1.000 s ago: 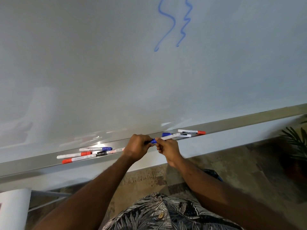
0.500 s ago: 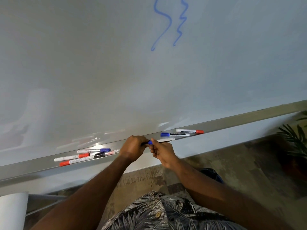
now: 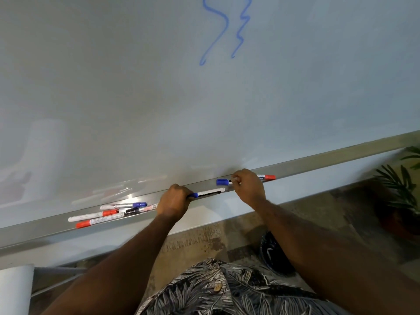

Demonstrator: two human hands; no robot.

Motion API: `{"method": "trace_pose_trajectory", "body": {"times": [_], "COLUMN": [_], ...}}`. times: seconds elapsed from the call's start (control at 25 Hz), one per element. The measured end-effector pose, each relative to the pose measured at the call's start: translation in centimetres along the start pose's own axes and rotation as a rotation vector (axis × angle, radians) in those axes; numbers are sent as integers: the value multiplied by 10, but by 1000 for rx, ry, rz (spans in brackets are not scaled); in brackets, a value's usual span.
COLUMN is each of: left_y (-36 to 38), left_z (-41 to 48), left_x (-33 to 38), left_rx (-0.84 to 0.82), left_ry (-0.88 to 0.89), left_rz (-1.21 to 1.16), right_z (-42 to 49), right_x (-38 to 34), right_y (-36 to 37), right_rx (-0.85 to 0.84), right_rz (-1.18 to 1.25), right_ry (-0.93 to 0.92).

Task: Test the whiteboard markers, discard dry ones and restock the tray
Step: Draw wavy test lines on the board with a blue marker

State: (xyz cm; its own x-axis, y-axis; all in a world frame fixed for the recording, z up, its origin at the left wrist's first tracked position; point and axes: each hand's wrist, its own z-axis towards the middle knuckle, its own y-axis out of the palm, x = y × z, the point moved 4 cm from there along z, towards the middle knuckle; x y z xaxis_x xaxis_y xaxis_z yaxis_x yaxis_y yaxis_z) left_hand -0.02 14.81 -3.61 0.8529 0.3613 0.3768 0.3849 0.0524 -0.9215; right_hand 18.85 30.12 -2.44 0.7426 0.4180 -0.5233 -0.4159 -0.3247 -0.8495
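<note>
The loose pile of markers (image 3: 109, 212) at the left of the tray (image 3: 318, 160) sits close to the left hand (image 3: 174, 201). A careless sweep of that wrist could roll one off the front lip onto the floor. It could also mix tested pens with untested ones, so a dry pen would go back into stock. The capped blue marker (image 3: 210, 193) is held only at its cap end, so its long white barrel could lever out of the grip, or the cap could pull loose. Further right, tugging the second blue marker (image 3: 222, 182) could knock the red-capped marker (image 3: 269, 177) lying just behind it. The left hand's fingers are curled tight round the cap end of the capped blue marker, whose barrel lies along the tray's front edge; I cannot tell whether it rests there. The right hand (image 3: 248, 187) has its fingers (image 3: 236, 179) bent over and seemingly pinching the white barrel of the second blue marker, which lies in the tray.
</note>
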Motion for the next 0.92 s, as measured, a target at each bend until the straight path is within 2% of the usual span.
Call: {"method": "trace_pose_trajectory", "body": {"times": [0.16,0.36,0.64,0.92], "left_y": [10,14,10,-15], "left_z": [3,4,2,1], "left_x": [-4,-5,-3,4], "left_rx": [-45,-69,-51,90], "left_ry": [1,26,1,33], "left_rz": [14,71,68,54], "right_z": [19,28,28,26], "right_x": [-1,2,5,-7], "right_y": [2,13,19,6], "right_rx": [-133,-260,-251,-214], "right_rz": [-211,-312,-364,-326], "right_ry": [-84,-80,-88,-144]}}
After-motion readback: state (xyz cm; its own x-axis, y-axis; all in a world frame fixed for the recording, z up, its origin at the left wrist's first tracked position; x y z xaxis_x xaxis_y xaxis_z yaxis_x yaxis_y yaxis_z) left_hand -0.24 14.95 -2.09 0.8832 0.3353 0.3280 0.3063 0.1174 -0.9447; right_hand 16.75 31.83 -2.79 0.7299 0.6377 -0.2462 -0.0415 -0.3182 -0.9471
